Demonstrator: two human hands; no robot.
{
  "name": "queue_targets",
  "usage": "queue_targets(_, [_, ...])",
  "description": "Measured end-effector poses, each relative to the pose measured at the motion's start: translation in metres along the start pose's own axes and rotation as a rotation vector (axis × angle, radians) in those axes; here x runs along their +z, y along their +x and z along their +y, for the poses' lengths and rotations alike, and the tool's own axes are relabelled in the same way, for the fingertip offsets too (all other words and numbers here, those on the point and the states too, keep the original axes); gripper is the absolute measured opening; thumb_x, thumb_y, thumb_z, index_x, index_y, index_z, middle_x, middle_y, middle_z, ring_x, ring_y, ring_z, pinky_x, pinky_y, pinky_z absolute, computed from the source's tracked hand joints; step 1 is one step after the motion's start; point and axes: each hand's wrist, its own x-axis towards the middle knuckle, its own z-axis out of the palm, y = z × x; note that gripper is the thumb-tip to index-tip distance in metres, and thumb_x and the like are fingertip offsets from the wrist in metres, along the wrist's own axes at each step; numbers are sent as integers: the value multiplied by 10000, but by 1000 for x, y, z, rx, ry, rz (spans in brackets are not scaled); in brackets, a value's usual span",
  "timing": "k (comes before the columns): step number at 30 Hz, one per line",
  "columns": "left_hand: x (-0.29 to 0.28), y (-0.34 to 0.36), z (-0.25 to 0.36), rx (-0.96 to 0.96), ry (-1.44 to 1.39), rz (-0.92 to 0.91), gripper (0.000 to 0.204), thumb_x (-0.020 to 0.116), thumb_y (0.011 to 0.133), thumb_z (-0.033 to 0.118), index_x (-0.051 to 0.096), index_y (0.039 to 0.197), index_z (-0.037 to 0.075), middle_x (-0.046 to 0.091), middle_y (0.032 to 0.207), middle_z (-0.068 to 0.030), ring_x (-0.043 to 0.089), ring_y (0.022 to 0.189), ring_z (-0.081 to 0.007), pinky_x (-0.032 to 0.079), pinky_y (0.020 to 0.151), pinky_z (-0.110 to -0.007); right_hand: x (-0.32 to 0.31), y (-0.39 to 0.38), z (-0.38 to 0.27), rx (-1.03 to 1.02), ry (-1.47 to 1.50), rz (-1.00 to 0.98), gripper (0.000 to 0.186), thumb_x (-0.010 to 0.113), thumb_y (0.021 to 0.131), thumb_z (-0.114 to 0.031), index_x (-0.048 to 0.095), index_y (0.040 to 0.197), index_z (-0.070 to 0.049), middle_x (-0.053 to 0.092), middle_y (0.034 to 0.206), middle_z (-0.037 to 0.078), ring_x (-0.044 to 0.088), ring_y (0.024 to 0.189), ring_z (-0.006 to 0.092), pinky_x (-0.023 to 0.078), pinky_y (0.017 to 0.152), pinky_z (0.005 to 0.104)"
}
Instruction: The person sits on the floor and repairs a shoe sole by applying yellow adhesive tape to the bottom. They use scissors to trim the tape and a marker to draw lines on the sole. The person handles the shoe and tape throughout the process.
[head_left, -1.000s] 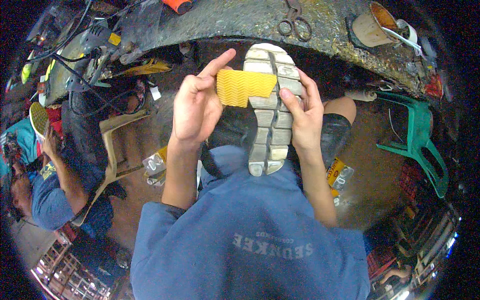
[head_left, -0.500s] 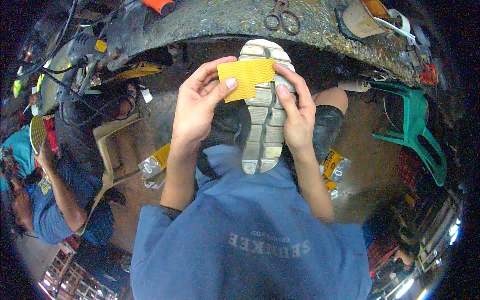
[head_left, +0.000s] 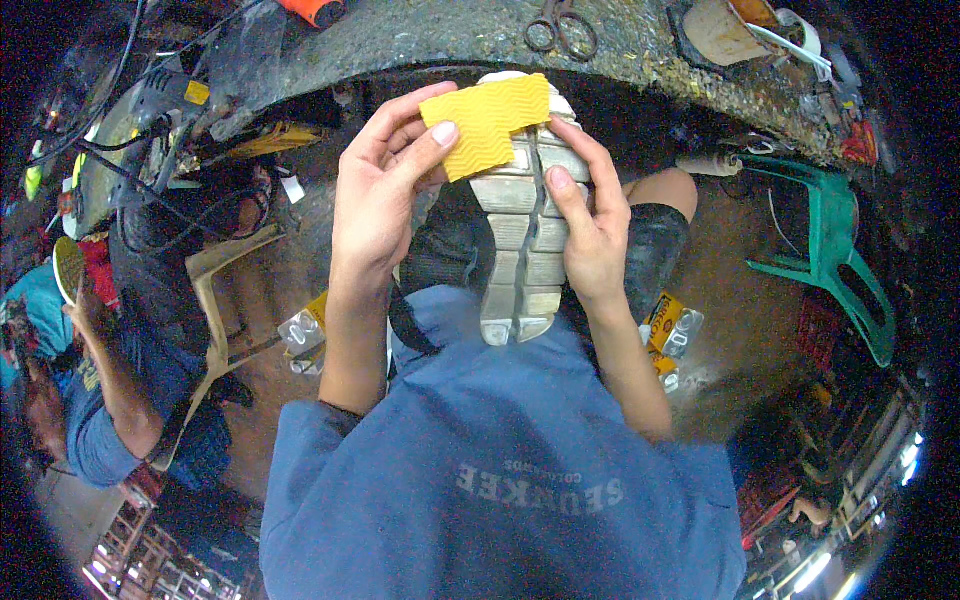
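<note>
A worn shoe with a whitish-grey segmented sole (head_left: 508, 240) stands lengthwise in front of my lap, its underside facing me. My left hand (head_left: 380, 180) pinches a yellow rubber sheet (head_left: 478, 125) between thumb and fingers. This sheet has a wavy ridged surface and a stepped lower edge, and it lies across the upper part of the sole, covering most of that end. My right hand (head_left: 597, 230) grips the sole's right side, thumb on the tread. Its index fingertip is by the sheet's right lower corner; whether they touch I cannot tell.
Beyond the shoe runs a worn workbench edge (head_left: 420, 45) with scissors (head_left: 562, 30) and a stained container (head_left: 722, 35). A green plastic chair (head_left: 830, 235) stands at right. At left, a co-worker's hand holds a sole (head_left: 69, 268) near a pale chair frame (head_left: 212, 300). Yellow packages (head_left: 668, 335) lie below.
The yellow sheet has moved up along the sole and tilted, its right end higher. My left hand has gone up and slightly left with it. My right hand stays on the shoe.
</note>
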Motion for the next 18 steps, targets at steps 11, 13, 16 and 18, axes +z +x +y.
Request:
queue_targets(11, [18,14,0,72,293,-167,393,774,959,127,718,1343,64,726,957,-5,634,866,-74,504,780,-228,-5,18,-22,298,286,171,245,750,987,-203,702,1156,-33,739,1032,45,681,931,115,546,852,281])
queue_targets(13, [16,20,-1,175,423,-173,371,755,979,157,724,1338,68,693,985,-7,622,923,-93,501,835,-240,-5,20,-23,351,374,198,213,760,975,-184,709,1115,-31,742,1021,47,687,919,118,549,839,281])
queue_targets(16, [15,36,-5,367,501,-96,374,670,1044,240,693,1385,87,637,1095,-37,592,1064,-143,477,958,-273,-6,21,-24,403,460,218,181,767,965,-165,713,1071,-29,746,1014,52,694,905,122,552,827,281])
queue_targets(18, [17,45,-11,151,182,-209,495,519,1105,374,595,1477,56,612,1371,-104,564,1285,-206,458,1081,-343,-7,20,-24,407,465,230,172,765,964,-159,713,1059,-26,745,1015,55,696,904,124,552,831,286])
